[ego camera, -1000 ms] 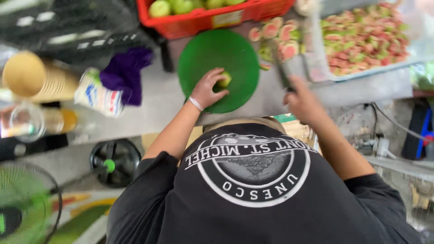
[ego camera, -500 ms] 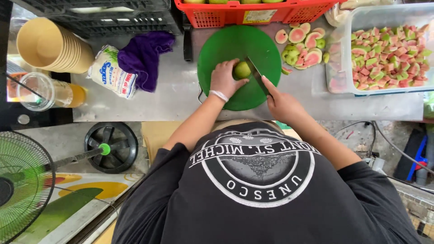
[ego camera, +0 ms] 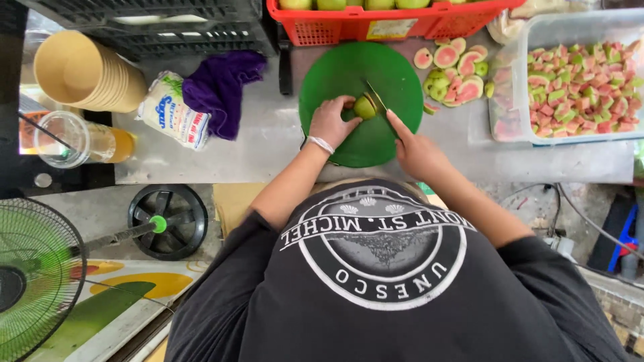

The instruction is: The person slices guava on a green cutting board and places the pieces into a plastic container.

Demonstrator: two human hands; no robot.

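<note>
A round green cutting board (ego camera: pixel 349 67) lies on the grey counter (ego camera: pixel 268 147). My left hand (ego camera: pixel 331 123) holds a green guava (ego camera: pixel 364 107) steady on the board. In my right hand (ego camera: pixel 417 153) is a knife (ego camera: pixel 374 98), its blade pressed against the fruit's right side and my forefinger stretched along it. A pile of cut guava pieces (ego camera: pixel 454 67) with pink flesh lies just right of the board.
An orange crate (ego camera: pixel 376 23) of green fruit stands behind the board. A clear tub (ego camera: pixel 577 80) of cut guava is at the right. Purple cloth (ego camera: pixel 221 87), white bag (ego camera: pixel 173 110), stacked paper cups (ego camera: pixel 87 70) and a plastic cup (ego camera: pixel 74 141) are left. A fan (ego camera: pixel 33 281) stands below.
The view has shifted down and right. My right hand brought the knife from beside the board onto the guava, which my left hand keeps holding.
</note>
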